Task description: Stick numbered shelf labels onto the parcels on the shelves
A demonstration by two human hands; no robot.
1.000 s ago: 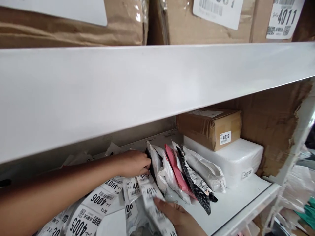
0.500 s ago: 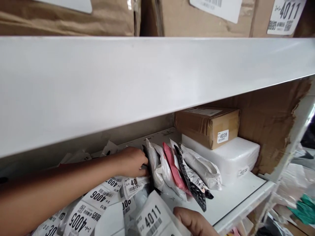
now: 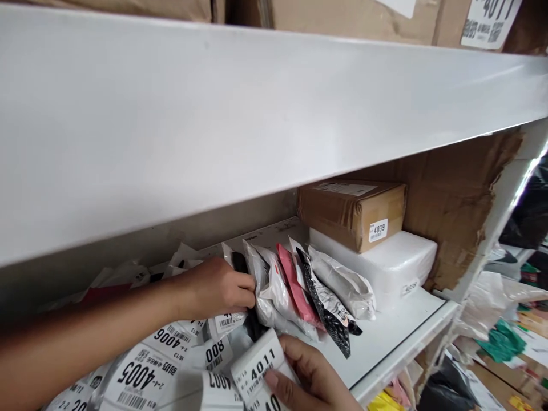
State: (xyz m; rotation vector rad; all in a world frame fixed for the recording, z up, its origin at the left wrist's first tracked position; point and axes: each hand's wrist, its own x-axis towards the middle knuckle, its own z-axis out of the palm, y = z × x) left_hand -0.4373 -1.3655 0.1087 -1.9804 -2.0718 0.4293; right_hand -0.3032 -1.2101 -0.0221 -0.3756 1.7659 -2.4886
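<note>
- Left hand (image 3: 218, 288) reaching deep into the lower shelf (image 3: 385, 342), fingers curled shut around the top edges of the upright mailer bags (image 3: 265, 285), seemingly parting the row to open a gap.
- Right hand (image 3: 306, 377) low at the shelf front, thumb and fingers pinched on the white parcel labelled 4011 (image 3: 259, 365), label turned up and legible, probably for matching against its neighbours.
- Parcel 4011 sits just in front of the row, beside the labels 4005 (image 3: 137, 377) and 4006 (image 3: 173, 341), all lying face-up and overlapping.
- Pink bag (image 3: 293, 282) and black patterned bag (image 3: 325, 314) leaning rightward against a grey bag (image 3: 342, 282), filed on edge like cards.
- Brown box marked 4039 (image 3: 353, 211) stacked on a white foam block (image 3: 385, 265) at the shelf's right end, label facing outward.
- Upper shelf board (image 3: 257, 114) overhanging, hiding the rear of the row.
</note>
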